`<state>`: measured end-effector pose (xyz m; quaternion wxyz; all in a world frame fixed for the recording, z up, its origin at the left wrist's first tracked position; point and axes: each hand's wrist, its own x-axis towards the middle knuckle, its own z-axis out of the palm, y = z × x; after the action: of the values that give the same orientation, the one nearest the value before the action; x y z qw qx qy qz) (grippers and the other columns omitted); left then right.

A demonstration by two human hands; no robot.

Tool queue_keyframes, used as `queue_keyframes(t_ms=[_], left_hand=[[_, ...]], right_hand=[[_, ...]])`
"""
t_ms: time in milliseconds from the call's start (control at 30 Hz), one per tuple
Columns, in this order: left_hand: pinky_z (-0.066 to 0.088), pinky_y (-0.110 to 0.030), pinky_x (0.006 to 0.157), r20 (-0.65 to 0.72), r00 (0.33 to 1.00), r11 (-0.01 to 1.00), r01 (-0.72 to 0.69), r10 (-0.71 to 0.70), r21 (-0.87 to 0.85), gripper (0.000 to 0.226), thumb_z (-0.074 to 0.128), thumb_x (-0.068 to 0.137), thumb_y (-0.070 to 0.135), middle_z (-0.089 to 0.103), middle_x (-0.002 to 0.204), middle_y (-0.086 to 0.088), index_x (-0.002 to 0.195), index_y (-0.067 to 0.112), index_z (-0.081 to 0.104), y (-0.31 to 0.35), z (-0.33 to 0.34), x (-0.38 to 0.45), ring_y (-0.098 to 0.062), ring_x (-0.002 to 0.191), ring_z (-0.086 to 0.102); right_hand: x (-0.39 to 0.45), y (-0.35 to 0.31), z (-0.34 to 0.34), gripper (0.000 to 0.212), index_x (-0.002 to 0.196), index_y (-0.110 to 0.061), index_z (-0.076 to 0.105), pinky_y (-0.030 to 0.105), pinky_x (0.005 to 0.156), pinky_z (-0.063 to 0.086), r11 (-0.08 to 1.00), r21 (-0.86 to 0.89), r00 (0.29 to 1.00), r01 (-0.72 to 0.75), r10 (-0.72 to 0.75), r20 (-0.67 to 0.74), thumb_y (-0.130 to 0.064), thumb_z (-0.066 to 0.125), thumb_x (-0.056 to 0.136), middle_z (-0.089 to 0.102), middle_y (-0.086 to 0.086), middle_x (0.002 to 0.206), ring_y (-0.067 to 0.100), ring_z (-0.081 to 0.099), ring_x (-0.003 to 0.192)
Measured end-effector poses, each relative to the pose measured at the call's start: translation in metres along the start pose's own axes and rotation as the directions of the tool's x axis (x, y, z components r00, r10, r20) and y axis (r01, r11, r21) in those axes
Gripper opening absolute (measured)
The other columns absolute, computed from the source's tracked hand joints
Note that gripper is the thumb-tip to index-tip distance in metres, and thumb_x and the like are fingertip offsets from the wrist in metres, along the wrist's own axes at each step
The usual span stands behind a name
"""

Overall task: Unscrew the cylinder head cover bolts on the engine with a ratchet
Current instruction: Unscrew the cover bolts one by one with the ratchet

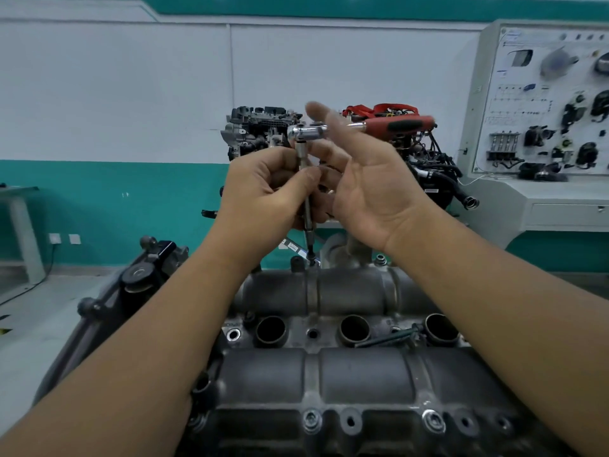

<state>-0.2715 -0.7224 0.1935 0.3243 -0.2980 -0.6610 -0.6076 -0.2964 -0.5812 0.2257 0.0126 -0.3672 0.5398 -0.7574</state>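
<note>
The grey cylinder head cover (359, 374) fills the lower middle of the head view. A ratchet (400, 124) with a red and black handle stands on a long extension bar (308, 212), whose tip sits on a bolt (311, 258) at the cover's far edge. My left hand (263, 192) pinches the extension bar just below the ratchet head. My right hand (365, 179) is beside it, palm up; its thumb and some fingers are straight, others curl behind the bar. Two bolts (311, 418) remain seated along the near edge. A loose bolt (385, 339) lies by the right plug hole.
Three round spark plug holes (270, 331) run across the cover's middle. Black engine parts (138, 275) stick up at the left. Another engine (263, 130) stands behind near the wall. A training panel (553, 103) on a grey console fills the right.
</note>
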Motion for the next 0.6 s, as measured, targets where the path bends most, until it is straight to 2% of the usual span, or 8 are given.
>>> queue_keyframes(t_ms=[100,167,267,300,367,433,500,600], left_hand=[[0.061,-0.030,0.056,-0.031,1.000,1.000,-0.002,0.003,0.015,0.013,0.063,0.099,0.002,0.076,0.075,-0.009,0.093,0.010,0.072,0.0002,0.0001,-0.0010,-0.024,0.063,0.075],[0.061,-0.031,0.057,-0.006,1.000,1.000,0.004,-0.004,0.003,0.018,0.062,0.099,0.002,0.076,0.076,-0.012,0.093,0.014,0.074,0.0015,-0.0003,-0.0012,-0.025,0.063,0.075],[0.060,-0.030,0.055,0.029,1.000,1.000,-0.002,0.002,-0.007,0.031,0.060,0.100,0.000,0.075,0.071,-0.006,0.088,0.023,0.077,0.0035,0.0004,-0.0011,-0.022,0.058,0.072],[0.059,-0.030,0.055,0.013,1.000,1.000,0.001,-0.001,0.003,0.027,0.061,0.100,0.001,0.075,0.070,-0.005,0.088,0.021,0.076,0.0032,0.0001,-0.0011,-0.022,0.058,0.072],[0.060,-0.031,0.054,-0.035,0.999,0.999,-0.002,0.003,0.034,0.014,0.065,0.098,0.003,0.075,0.071,-0.006,0.093,0.013,0.074,0.0012,-0.0008,-0.0003,-0.024,0.060,0.074],[0.061,-0.032,0.055,-0.048,0.999,0.996,-0.011,0.015,0.084,0.009,0.069,0.097,0.006,0.076,0.076,-0.010,0.094,0.012,0.075,0.0001,-0.0018,0.0000,-0.026,0.065,0.076],[0.061,-0.032,0.055,-0.038,0.999,0.997,0.007,-0.004,0.072,0.009,0.068,0.097,0.005,0.076,0.078,-0.014,0.093,0.010,0.075,0.0004,-0.0026,0.0004,-0.029,0.066,0.076],[0.060,-0.031,0.056,0.012,0.999,0.999,0.037,-0.038,0.020,0.012,0.063,0.098,0.000,0.075,0.074,-0.014,0.093,0.004,0.073,0.0019,-0.0020,0.0006,-0.030,0.064,0.075]], right_hand=[[0.0006,0.0008,0.0000,0.023,0.115,-0.027,0.073,0.041,0.083,0.054,0.997,-0.009,0.993,0.071,-0.070,0.098,-0.030,0.066,0.093,0.070,0.008,0.115,0.025,0.066,0.105],[0.0026,0.0010,0.0020,0.025,0.114,-0.027,0.073,0.044,0.082,0.057,0.997,-0.063,0.997,0.045,-0.040,0.066,-0.041,0.062,0.096,0.073,0.006,0.113,0.023,0.069,0.102],[0.0007,0.0016,0.0000,0.036,0.104,-0.030,0.076,0.039,0.073,0.057,0.995,-0.077,0.998,-0.060,0.057,-0.039,-0.057,0.052,0.100,0.076,-0.001,0.100,0.019,0.070,0.088],[0.0001,0.0012,-0.0002,0.033,0.106,-0.030,0.075,0.039,0.073,0.057,0.997,-0.052,0.998,-0.057,0.054,-0.043,-0.054,0.054,0.101,0.075,-0.002,0.098,0.019,0.069,0.088],[0.0001,0.0000,-0.0006,0.020,0.112,-0.028,0.074,0.044,0.083,0.055,1.000,-0.008,1.000,0.006,-0.006,0.012,-0.038,0.062,0.100,0.072,0.002,0.104,0.024,0.066,0.096],[-0.0002,-0.0010,0.0008,0.021,0.115,-0.027,0.073,0.048,0.091,0.051,0.999,0.000,0.994,0.053,-0.053,0.092,-0.030,0.063,0.097,0.071,0.004,0.112,0.024,0.066,0.101],[0.0013,-0.0016,0.0024,0.025,0.115,-0.029,0.071,0.047,0.092,0.051,0.999,-0.027,0.995,0.044,-0.041,0.090,-0.042,0.056,0.099,0.073,0.002,0.113,0.021,0.068,0.099],[0.0012,-0.0017,-0.0004,0.040,0.118,-0.028,0.071,0.046,0.087,0.052,0.999,0.023,0.999,-0.038,0.038,0.007,-0.057,0.047,0.102,0.075,0.003,0.106,0.020,0.068,0.087]])
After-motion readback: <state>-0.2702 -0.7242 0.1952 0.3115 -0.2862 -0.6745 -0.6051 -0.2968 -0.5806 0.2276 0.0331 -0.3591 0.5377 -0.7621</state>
